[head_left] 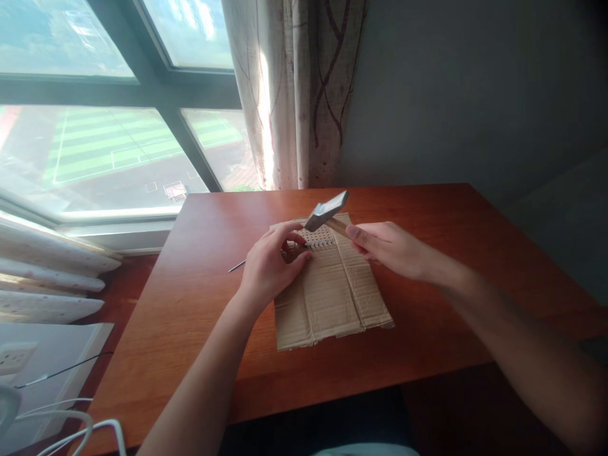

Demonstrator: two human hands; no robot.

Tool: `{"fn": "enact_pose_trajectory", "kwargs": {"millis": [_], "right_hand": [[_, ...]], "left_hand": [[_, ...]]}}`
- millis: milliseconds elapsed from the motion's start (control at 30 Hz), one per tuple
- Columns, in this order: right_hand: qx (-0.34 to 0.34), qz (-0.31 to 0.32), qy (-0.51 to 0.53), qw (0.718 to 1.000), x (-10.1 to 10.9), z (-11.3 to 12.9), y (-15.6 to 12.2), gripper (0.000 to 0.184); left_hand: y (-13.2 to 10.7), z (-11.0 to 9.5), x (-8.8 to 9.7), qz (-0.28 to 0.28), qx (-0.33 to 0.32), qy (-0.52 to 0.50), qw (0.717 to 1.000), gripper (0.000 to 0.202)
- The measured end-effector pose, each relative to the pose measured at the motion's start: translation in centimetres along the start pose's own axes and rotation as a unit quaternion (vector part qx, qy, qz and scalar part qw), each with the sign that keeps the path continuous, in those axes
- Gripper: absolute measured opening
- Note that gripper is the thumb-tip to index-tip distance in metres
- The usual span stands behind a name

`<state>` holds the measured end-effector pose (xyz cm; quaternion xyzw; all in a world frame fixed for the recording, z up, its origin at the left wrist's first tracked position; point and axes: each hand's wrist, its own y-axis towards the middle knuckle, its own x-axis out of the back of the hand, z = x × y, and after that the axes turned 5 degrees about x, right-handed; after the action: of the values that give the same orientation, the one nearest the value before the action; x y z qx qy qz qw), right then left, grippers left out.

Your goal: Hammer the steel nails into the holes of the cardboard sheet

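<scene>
A flattened piece of brown cardboard (pixel 332 297) lies in the middle of a reddish wooden table (pixel 199 297). Near its far edge sits a small perforated piece (pixel 319 239) with rows of dots. My left hand (pixel 270 266) rests on the cardboard, thumb and fingers pinched on something small that I cannot make out. My right hand (pixel 394 250) grips the wooden handle of a hammer (pixel 327 212); its grey metal head hangs just above the perforated piece. A thin metal rod (pixel 236 266) lies on the table left of my left hand.
A large window (pixel 109 114) and a patterned curtain (pixel 294 95) stand behind the table. At the lower left are a white surface with a wall socket (pixel 14 358) and white cables (pixel 76 424). A grey wall fills the right.
</scene>
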<state>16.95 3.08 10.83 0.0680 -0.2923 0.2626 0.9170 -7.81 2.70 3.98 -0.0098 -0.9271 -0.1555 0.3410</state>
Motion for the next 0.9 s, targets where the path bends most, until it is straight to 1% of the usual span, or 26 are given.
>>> {"fn": "enact_pose_trajectory", "kwargs": {"millis": [67,133,200,267,333,400,467,500,567,633,700,767,800,900], "right_hand": [[0.011,-0.051,0.029,0.998,0.2,-0.8,-0.3,0.056],[0.031,-0.137,0.052,0.989,0.2,-1.7,-0.6,0.052],[0.063,-0.239,0.088,0.965,0.1,-2.8,-0.7,0.051],[0.098,-0.313,0.149,0.933,0.0,-3.8,-0.7,0.052],[0.125,-0.358,0.205,0.902,0.1,-4.4,-0.7,0.053],[0.143,-0.389,0.239,0.878,0.2,-4.9,-0.6,0.055],[0.157,-0.409,0.255,0.862,0.4,-5.1,-0.7,0.055],[0.162,-0.416,0.26,0.856,0.5,-5.1,-0.7,0.055],[0.168,-0.426,0.263,0.849,0.5,-5.2,-0.9,0.055],[0.17,-0.431,0.262,0.847,0.5,-5.2,-1.0,0.056],[0.171,-0.435,0.259,0.846,0.5,-5.3,-1.2,0.056],[0.173,-0.439,0.257,0.843,0.4,-5.3,-1.3,0.057],[0.176,-0.441,0.256,0.842,0.4,-5.4,-1.3,0.057],[0.188,-0.441,0.261,0.838,0.3,-5.4,-1.5,0.058]], "left_hand": [[0.0,0.0,0.0,-0.007,-0.015,0.004,1.0,0.039],[0.0,-0.1,0.2,-0.018,-0.037,0.002,0.999,0.03],[0.0,0.0,0.5,-0.041,-0.054,-0.008,0.998,0.021],[0.2,0.2,1.0,-0.079,-0.054,-0.014,0.995,0.017],[0.3,0.7,1.8,-0.119,-0.034,-0.008,0.992,0.017],[0.5,1.4,2.9,-0.149,0.004,0.013,0.989,0.018],[0.7,2.2,4.1,-0.162,0.05,0.062,0.984,0.019],[0.8,2.7,4.8,-0.157,0.073,0.098,0.98,0.019],[0.8,3.7,6.0,-0.12,0.124,0.183,0.968,0.02],[0.8,4.6,6.8,-0.049,0.183,0.256,0.948,0.02],[0.8,5.3,7.2,0.033,0.236,0.299,0.924,0.019],[0.8,5.6,7.3,0.098,0.26,0.32,0.906,0.02],[0.8,5.6,7.2,0.122,0.265,0.329,0.898,0.021],[0.9,5.1,7.0,0.162,0.267,0.361,0.879,0.023]]}}
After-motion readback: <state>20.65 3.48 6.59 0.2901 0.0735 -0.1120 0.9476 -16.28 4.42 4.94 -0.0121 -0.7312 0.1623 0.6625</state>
